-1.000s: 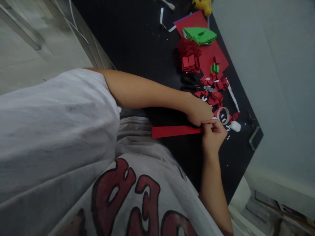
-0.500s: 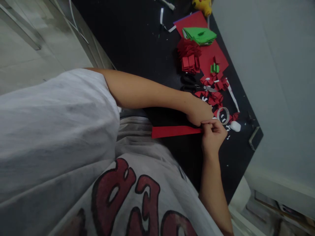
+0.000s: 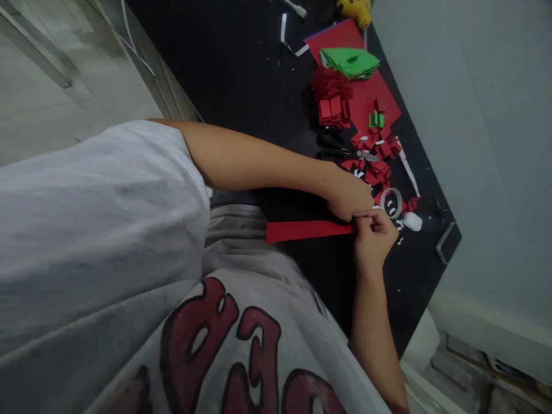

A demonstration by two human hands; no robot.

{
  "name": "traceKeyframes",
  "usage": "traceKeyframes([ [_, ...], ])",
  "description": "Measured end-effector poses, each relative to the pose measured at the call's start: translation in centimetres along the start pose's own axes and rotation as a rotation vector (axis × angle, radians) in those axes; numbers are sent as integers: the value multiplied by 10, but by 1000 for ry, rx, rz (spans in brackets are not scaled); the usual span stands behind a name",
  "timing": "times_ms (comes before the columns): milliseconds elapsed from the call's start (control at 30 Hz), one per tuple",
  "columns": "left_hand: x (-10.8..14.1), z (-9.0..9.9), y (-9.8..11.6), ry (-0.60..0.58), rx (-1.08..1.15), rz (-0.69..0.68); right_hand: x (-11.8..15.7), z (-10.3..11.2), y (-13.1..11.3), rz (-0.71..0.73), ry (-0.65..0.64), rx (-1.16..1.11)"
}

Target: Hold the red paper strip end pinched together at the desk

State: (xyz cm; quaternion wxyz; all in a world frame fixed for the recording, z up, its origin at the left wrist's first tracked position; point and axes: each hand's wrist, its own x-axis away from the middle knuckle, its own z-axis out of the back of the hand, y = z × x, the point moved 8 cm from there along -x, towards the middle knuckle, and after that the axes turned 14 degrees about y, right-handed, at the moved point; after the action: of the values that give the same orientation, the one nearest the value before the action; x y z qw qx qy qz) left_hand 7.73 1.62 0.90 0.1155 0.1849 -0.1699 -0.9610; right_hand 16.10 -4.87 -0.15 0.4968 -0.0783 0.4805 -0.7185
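Observation:
A red paper strip (image 3: 308,230) runs from the table's near edge to my hands, its far end hidden between them. My right hand (image 3: 376,233), coming from the bottom of the view, pinches that end between thumb and fingers. My left hand (image 3: 351,194) reaches in from the top and presses against the right fingertips. Its fingers are curled at the strip's end and mostly hidden by the back of the hand. Just beyond the hands lie a roll of tape (image 3: 391,203), folded red paper pieces (image 3: 379,172) and black-handled scissors (image 3: 340,150).
On the black table (image 3: 241,75) lie a folded red paper stack (image 3: 332,98), green folded paper (image 3: 351,62), red sheets (image 3: 379,95) and white paper scraps. A white earphone-like case (image 3: 413,221) and a phone (image 3: 448,242) are near the wall-side edge. A yellow toy (image 3: 356,10) sits at the top.

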Motion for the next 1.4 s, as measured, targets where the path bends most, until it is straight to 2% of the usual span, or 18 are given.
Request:
traceKeyframes([
  [200,-1,3,-1,46,73,24,0,0,1,-12,0,-10],
  [600,1,-1,1,-23,-2,-10,0,0,0,6,4,-1],
  [867,0,2,-2,14,85,41,0,1,-1,-7,2,-40],
  [1100,3,-1,2,-48,-35,-25,0,1,-2,-5,14,-36],
  [1400,2,2,-1,-4,20,33,0,0,0,-14,9,-57],
])
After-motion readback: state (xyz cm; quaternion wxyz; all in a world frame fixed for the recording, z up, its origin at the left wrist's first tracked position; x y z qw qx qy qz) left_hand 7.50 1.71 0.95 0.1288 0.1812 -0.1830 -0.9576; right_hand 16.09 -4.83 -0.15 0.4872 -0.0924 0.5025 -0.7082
